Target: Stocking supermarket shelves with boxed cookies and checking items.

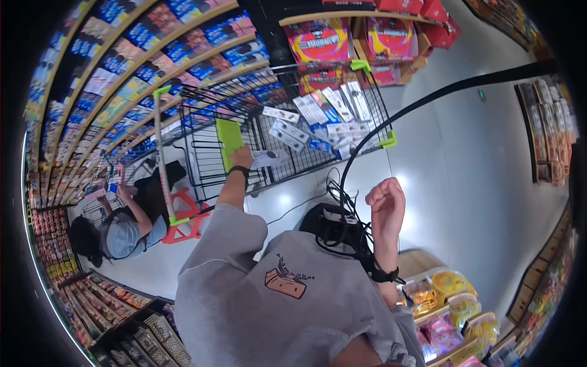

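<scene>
My left hand (243,158) reaches over the near side of a black wire shopping cart (278,180), closed on a flat white-and-grey packet (269,159). A green panel (230,142) of the cart is right beside this hand. Several slim white packages (312,110) lie loosely inside the cart, some with blue packets (320,145) among them. Right of my body, my right hand (387,200) is raised with its fingers curled in and nothing visible in them. It is apart from the cart and nearest to a black cable (382,127).
Shelves of packaged goods (140,79) line the left. A person (125,235) crouches there beside a red plastic frame (183,217). Boxes of red packages (321,46) stand beyond the cart. A display of yellow and pink packs (449,306) stands at my lower right.
</scene>
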Action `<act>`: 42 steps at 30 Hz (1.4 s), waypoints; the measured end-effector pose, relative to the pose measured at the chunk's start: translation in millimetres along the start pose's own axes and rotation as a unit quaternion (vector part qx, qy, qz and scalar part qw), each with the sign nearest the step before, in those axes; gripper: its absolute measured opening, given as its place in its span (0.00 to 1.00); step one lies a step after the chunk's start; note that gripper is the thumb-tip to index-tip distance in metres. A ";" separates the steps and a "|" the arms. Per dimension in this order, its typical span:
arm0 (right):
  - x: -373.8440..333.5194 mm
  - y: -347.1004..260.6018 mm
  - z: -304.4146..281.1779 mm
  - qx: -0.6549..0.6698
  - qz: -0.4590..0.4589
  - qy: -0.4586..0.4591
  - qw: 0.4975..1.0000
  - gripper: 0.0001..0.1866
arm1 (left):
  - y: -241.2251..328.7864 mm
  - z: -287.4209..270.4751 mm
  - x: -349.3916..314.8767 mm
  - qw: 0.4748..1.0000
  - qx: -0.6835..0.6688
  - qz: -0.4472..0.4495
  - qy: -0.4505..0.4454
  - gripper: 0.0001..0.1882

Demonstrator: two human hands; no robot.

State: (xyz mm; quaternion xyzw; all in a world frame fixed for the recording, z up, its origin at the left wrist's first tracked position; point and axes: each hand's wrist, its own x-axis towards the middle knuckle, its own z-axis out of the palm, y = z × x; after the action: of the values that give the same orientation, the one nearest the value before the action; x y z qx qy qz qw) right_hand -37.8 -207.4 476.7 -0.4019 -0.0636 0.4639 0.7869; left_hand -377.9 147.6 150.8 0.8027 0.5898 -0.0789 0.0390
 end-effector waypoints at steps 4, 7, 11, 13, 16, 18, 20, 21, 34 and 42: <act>30.7 17.5 -1.1 0.008 -0.007 0.096 0.995 0.11 | 76.5 -7.6 36.6 0.987 0.012 0.017 -0.157 0.20; 35.7 17.7 -3.3 0.004 0.016 0.129 0.992 0.11 | 103.3 22.5 82.9 0.974 -0.090 0.080 -0.194 0.22; 46.0 19.7 -11.7 0.015 0.021 0.170 0.985 0.09 | 206.9 30.0 106.3 0.965 -0.156 0.133 -0.165 0.18; 51.1 18.8 -14.3 0.012 0.013 0.202 0.979 0.09 | 253.0 42.0 111.1 0.958 -0.180 0.138 -0.176 0.17; 57.1 24.7 -28.7 0.020 0.019 0.237 0.971 0.09 | 300.4 70.8 116.5 0.958 -0.179 0.115 -0.190 0.21; 62.0 26.5 -34.1 0.026 0.030 0.253 0.967 0.09 | 319.9 91.7 123.3 0.970 -0.193 0.089 -0.117 0.24; 70.2 27.2 -35.6 0.028 0.043 0.269 0.962 0.09 | 331.5 107.2 134.7 0.973 -0.194 0.104 -0.067 0.24; 73.7 27.6 -38.2 0.030 0.048 0.283 0.958 0.09 | 341.2 110.6 140.6 0.972 -0.199 0.124 -0.012 0.24; 97.6 34.1 -66.7 0.022 0.068 0.328 0.942 0.12 | 409.3 113.6 200.1 0.966 -0.193 -0.157 -0.072 0.61; 114.3 28.3 -65.4 0.020 0.076 0.341 0.937 0.12 | 392.1 141.3 201.3 0.909 -0.304 -0.267 -0.100 0.44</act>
State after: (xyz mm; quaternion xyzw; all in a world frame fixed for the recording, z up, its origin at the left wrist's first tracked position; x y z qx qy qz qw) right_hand 38.2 -148.7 382.2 -0.5235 0.2486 0.3586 0.7318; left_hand 43.2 197.0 -35.0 0.5526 0.7703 0.0169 0.3178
